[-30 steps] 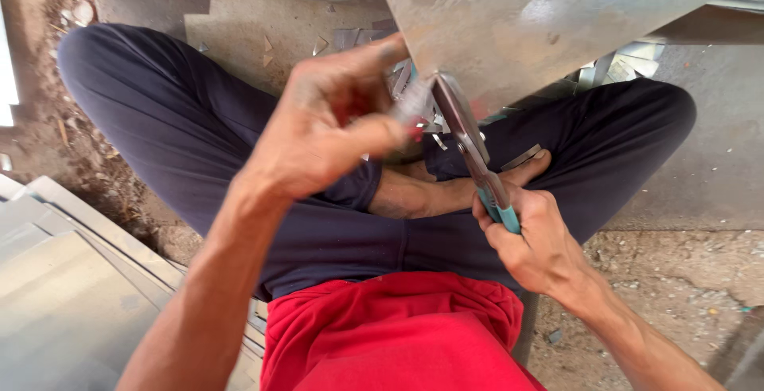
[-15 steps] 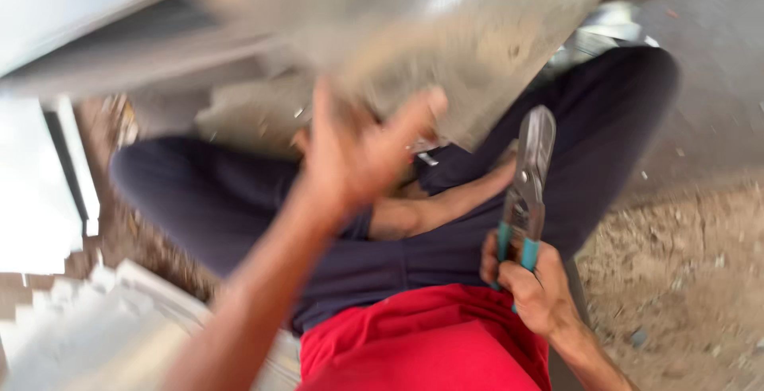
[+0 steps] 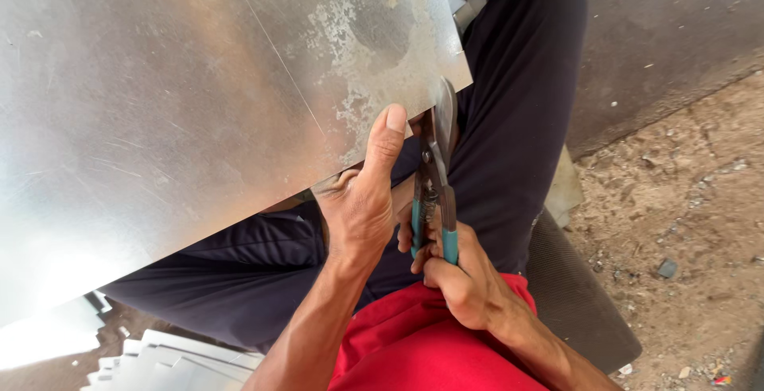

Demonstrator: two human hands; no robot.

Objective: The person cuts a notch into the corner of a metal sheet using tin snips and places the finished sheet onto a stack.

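Note:
A large grey metal sheet (image 3: 199, 88) fills the upper left and lies over my lap. My left hand (image 3: 362, 200) grips its near edge, thumb pressed flat on top, fingers under it. My right hand (image 3: 461, 267) is shut on the teal handles of tin snips (image 3: 434, 176). The blades point away from me and meet the sheet's edge just right of my left thumb. I sit cross-legged in dark trousers and a red shirt.
A stack of cut metal pieces (image 3: 159, 359) lies at the lower left. Dusty ground with small debris (image 3: 684, 224) spreads to the right. A dark flat panel (image 3: 660, 33) lies at the upper right, and a dark mat (image 3: 581, 303) sits under me.
The sheet has been brought down over my lap and now covers much more of the view. My left hand went from open in the air to gripping its edge. The snips came up to that edge.

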